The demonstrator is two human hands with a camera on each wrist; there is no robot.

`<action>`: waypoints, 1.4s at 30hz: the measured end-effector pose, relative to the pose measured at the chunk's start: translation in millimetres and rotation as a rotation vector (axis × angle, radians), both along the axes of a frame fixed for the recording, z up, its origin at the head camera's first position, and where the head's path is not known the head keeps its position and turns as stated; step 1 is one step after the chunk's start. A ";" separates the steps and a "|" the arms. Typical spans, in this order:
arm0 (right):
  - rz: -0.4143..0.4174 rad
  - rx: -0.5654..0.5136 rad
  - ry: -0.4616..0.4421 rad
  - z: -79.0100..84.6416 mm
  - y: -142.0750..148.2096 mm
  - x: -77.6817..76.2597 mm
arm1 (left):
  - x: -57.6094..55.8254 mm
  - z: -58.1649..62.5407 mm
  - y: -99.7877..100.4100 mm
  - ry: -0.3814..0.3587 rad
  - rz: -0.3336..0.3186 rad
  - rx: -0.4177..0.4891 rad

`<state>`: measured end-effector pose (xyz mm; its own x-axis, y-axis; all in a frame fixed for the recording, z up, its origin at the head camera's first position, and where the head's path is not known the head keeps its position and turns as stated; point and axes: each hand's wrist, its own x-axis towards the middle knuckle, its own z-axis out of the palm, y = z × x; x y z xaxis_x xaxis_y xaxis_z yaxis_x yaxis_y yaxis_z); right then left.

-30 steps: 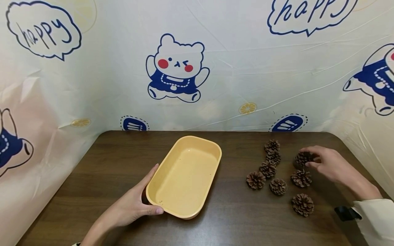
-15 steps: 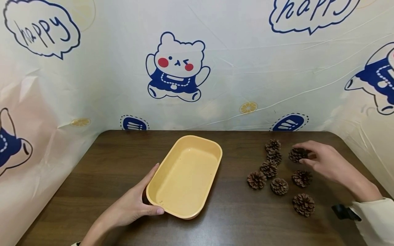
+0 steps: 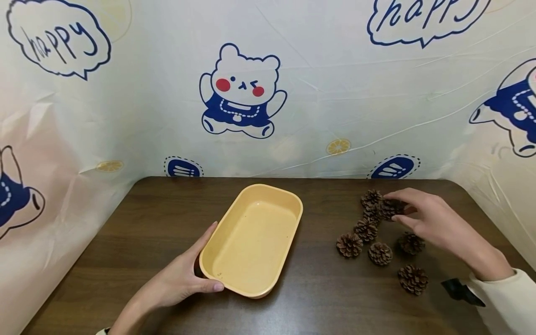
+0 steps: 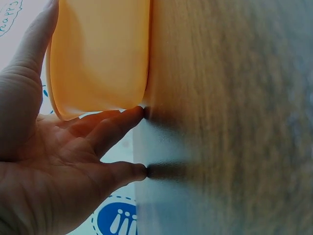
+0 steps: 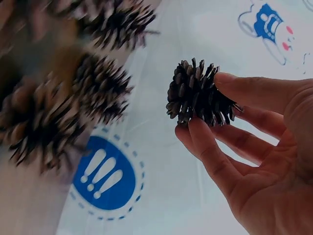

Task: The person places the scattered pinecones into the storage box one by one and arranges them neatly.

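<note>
My right hand [image 3: 435, 223] pinches a pine cone [image 3: 390, 209] between thumb and fingers at the table's back right. In the right wrist view that pine cone [image 5: 195, 95] appears raised off the table, its scales spread. Around it lie several other brown pine cones, including one in front [image 3: 412, 279] and one at the left of the group [image 3: 349, 245]. With the thumb at its rim and the fingers along its outer side, my left hand [image 3: 180, 281] grips the near left corner of a yellow rectangular tub [image 3: 251, 242]. Nothing lies inside the tub.
A dark brown wooden table [image 3: 138, 232] carries everything. Behind it and at both sides hangs a pale printed sheet [image 3: 318, 93] with cartoon bears. A dark strap [image 3: 462, 292] is at the right sleeve.
My right hand has moved left with the pine cone, which now overlaps the back cones in the head view. The left hand and the tub have stayed put.
</note>
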<state>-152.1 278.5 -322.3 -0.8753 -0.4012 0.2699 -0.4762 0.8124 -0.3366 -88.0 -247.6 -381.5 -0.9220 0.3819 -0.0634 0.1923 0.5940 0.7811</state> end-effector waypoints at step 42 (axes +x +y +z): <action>0.236 -0.155 -0.158 5.2 -163.6 -20.9 | -1.0 0.9 1.0 -0.024 0.021 -0.019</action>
<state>-173.0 114.9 -317.1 -0.7989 -0.5628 0.2120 -0.5774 0.6191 -0.5323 -89.0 -246.6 -380.6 -0.9278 0.3612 -0.0931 0.1608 0.6126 0.7739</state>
